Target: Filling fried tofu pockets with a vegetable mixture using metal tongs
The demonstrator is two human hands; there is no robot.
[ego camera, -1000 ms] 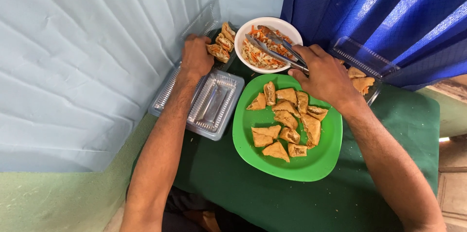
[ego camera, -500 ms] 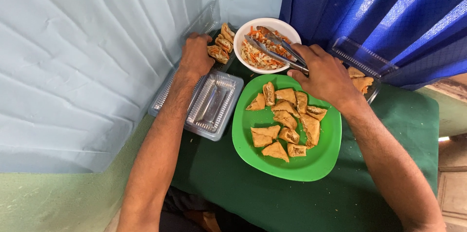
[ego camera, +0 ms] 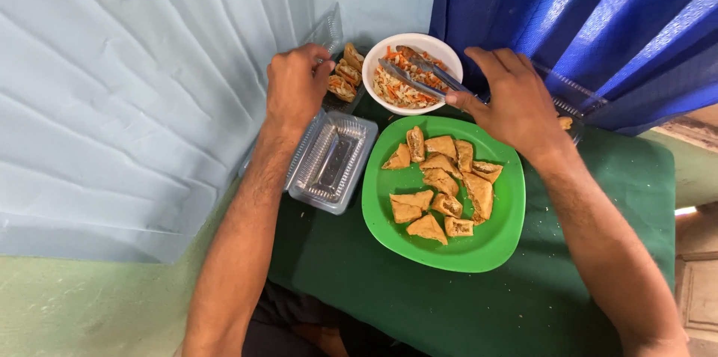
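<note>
The right hand [ego camera: 512, 102] grips metal tongs [ego camera: 419, 76] lying in the white bowl of shredded salad [ego camera: 411, 72]. The left hand [ego camera: 297, 87] holds a clear plastic box with filled pieces [ego camera: 340, 76]. The round green plate of fried pieces [ego camera: 441, 192] is still full.

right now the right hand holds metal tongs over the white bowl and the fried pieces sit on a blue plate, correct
Not quite. The plate is green, not blue, as the head view shows. The rest holds: the right hand holds the metal tongs over the white bowl, and the fried pieces sit on that plate.
</note>
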